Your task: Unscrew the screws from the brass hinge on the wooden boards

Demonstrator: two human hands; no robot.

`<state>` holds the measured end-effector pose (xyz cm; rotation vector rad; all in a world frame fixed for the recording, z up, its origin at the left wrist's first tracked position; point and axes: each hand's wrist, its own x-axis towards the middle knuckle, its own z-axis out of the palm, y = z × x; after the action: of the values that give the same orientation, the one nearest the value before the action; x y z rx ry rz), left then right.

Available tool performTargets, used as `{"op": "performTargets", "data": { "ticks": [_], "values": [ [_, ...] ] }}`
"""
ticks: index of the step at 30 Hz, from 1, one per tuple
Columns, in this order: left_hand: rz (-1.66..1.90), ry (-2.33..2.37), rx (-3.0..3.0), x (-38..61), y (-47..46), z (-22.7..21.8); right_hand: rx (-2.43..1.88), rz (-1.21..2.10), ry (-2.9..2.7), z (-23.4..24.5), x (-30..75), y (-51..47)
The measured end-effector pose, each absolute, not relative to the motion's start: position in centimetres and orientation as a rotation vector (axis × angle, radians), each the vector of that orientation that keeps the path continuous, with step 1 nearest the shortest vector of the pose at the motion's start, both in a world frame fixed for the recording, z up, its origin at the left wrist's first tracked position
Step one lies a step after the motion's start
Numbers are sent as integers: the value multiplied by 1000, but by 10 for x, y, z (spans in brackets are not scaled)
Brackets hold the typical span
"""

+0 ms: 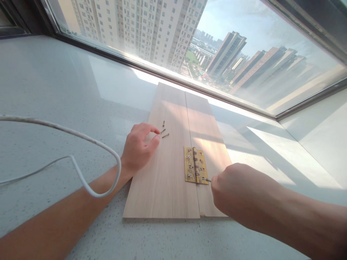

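My left hand (pixel 141 147) is over the left wooden board (pixel 162 187), thumb and forefinger closed in a pinch at the end of a small screw (pixel 163 131). Two more screws lie beside it, one screw (pixel 163 123) just above and another screw (pixel 165 135) just below. A worn brass hinge (pixel 196 165) lies open across the seam between the left board and the right wooden board (pixel 203 122). Screws stand in its left leaf. My right hand (pixel 238 191) is a fist around a screwdriver (pixel 208 180); its thin metal shaft reaches the hinge's lower right corner, and the handle is hidden.
The boards lie on a speckled white sill (pixel 89 94) below a dark-framed window (pixel 168 77). A white cable (pixel 78 133) loops in from the left, passing in front of my left forearm. A pale wall (pixel 320 122) stands at the right.
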<state>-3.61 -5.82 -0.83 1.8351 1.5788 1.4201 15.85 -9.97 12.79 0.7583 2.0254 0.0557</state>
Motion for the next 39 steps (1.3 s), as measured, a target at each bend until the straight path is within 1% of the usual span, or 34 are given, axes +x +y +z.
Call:
{"op": "performTargets", "data": {
  "ticks": [3, 5, 8, 11, 18, 22, 24, 25, 27, 31, 34, 36, 39],
  "values": [
    [1426, 1576, 1827, -36, -57, -8, 676, 109, 2071, 129, 158, -97],
    [1425, 1575, 1824, -36, -57, -8, 715, 134, 2102, 129, 161, -98],
    [1426, 1562, 1833, -36, -57, -8, 930, 127, 2063, 130, 166, -102],
    [1435, 1554, 1838, -36, -58, -8, 1218, 38, 1934, 134, 170, -103],
    [1436, 1560, 1830, -35, -57, -8, 1705, -545, 1721, 138, 173, -85],
    [1442, 1551, 1834, -37, -58, -8, 2013, -938, 1376, 138, 174, -84],
    [1449, 1549, 1834, -37, -58, -8, 2098, -1057, 1224, 137, 176, -85],
    [1449, 1549, 1834, -37, -58, -8, 2089, -1035, 1241, 137, 177, -85],
    [1446, 1549, 1835, -37, -57, -8, 1980, -884, 1397, 135, 181, -85],
    [1442, 1550, 1837, -36, -57, -8, 1649, -487, 1735, 126, 185, -87],
    [1442, 1556, 1837, -36, -57, -8, 1427, -180, 1855, 123, 183, -92],
    [1436, 1558, 1840, -36, -58, -8, 1313, -65, 1863, 123, 179, -95],
    [1431, 1558, 1847, -36, -58, -8, 1128, 10, 1866, 125, 174, -100]
  ]
}}
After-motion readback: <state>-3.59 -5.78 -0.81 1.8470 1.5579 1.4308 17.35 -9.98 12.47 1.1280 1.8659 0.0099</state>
